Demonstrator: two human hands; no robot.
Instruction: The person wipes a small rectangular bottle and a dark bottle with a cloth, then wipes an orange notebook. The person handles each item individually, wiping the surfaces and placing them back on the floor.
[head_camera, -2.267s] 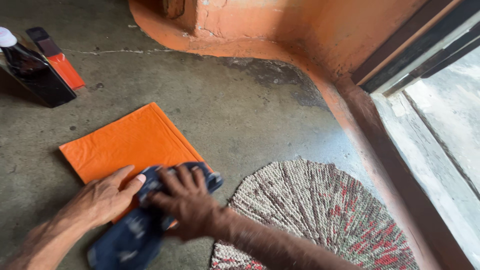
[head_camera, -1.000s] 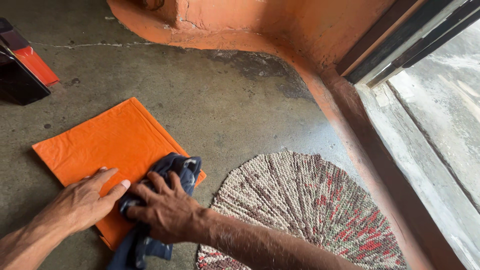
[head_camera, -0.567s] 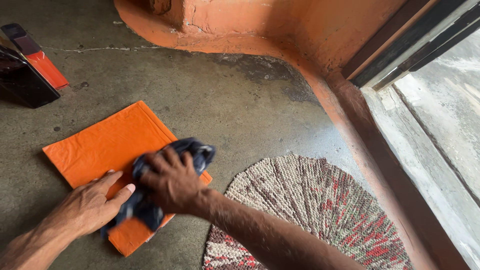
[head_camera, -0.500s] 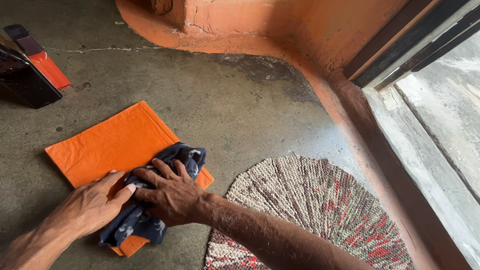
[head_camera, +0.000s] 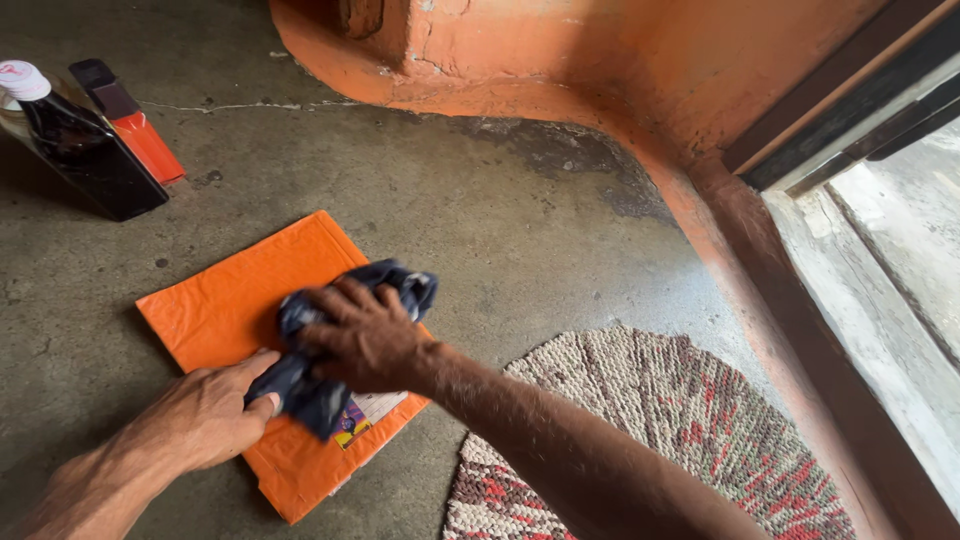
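Orange packet flat on floor, mat at 4 o'clock. R hand clenches cloth on it; L hand open, pinning edge. Risk: packet slips or creases if L pressure eases.

Place read as a modest home, at floor level beside a doorway; bare, stained concrete floor with a hairline crack; orange-painted plaster wall base, chipped and curved at the corner; dark wooden door frame over a worn threshold; round braided rag doormat lay just inside it.
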